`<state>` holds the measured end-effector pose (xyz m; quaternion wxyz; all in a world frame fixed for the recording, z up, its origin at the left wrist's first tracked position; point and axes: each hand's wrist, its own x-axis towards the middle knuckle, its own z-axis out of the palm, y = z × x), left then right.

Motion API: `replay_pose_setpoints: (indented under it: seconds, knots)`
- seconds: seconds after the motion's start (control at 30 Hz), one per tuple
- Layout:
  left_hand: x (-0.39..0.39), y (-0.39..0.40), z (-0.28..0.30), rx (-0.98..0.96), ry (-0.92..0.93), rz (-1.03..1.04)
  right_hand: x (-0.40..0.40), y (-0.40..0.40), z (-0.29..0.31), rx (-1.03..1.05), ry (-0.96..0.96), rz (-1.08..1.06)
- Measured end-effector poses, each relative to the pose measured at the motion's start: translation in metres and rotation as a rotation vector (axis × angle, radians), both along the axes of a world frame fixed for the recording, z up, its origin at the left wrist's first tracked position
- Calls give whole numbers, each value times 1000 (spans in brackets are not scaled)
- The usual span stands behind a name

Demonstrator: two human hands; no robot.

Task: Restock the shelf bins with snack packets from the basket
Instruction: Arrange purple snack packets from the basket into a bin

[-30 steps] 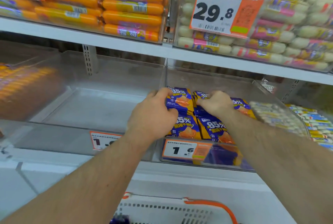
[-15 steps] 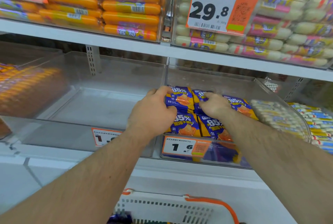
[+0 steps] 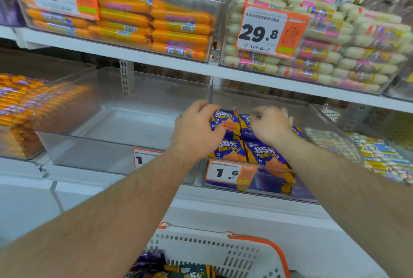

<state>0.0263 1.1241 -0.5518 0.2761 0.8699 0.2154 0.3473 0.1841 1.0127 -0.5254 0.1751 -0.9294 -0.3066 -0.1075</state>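
Observation:
Blue-and-orange "85%" snack packets (image 3: 264, 153) stand in rows inside a clear shelf bin (image 3: 324, 119) with a 1.6 price tag. My left hand (image 3: 195, 131) grips the left end of the back row of packets (image 3: 225, 120), fingers curled over their tops. My right hand (image 3: 271, 124) is curled over the same back row from the right, blurred. A white basket (image 3: 201, 246) with orange handles sits below, with more packets (image 3: 178, 270) in it.
A clear bin (image 3: 125, 125) to the left has nothing in it. Further left is a bin of orange sticks (image 3: 20, 99). To the right lie white and yellow sticks (image 3: 377, 157). The upper shelf (image 3: 169, 60) carries orange and white sausages behind price tags.
Both hands stay on the back row of packets and have shifted slightly. The camera has tilted up, showing more of the upper shelf.

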Motion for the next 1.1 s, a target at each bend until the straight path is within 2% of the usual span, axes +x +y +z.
replay_pose_setpoints:
  seconds: [0.1,0.2,0.27,0.33,0.4,0.47,0.6,0.7,0.8,0.9,1.0,1.1]
  knots:
    - [-21,-19,-5,179,-217,-21,-44,-13,-6,107,-120,74]
    - [-50,-38,-23,238,-373,-72,-83,-22,-29,229,-355,155]
    - [-76,-46,-41,174,-371,-107,-109,-28,-47,378,-512,224]
    - [-104,-50,-69,-29,-259,-73,-136,-32,-72,490,-575,324]
    - [-132,-52,-99,-235,-88,-33,-161,-30,-106,520,-461,416]
    - [-155,-50,-128,-377,80,-13,-179,-27,-154,415,-269,463]
    - [-186,-47,-179,-550,229,116,-201,-28,-248,-64,134,552]
    - [-199,-47,-206,-650,297,192,-221,-30,-289,-406,325,575]
    - [-210,-47,-224,-677,368,252,-245,-27,-307,-574,405,683]
    - [-217,-48,-236,-720,413,285,-258,-23,-313,-665,384,747]
    - [-221,-52,-240,-727,437,291,-261,-23,-318,-645,367,723]
    - [-225,-55,-244,-746,444,310,-258,-25,-322,-592,451,665]
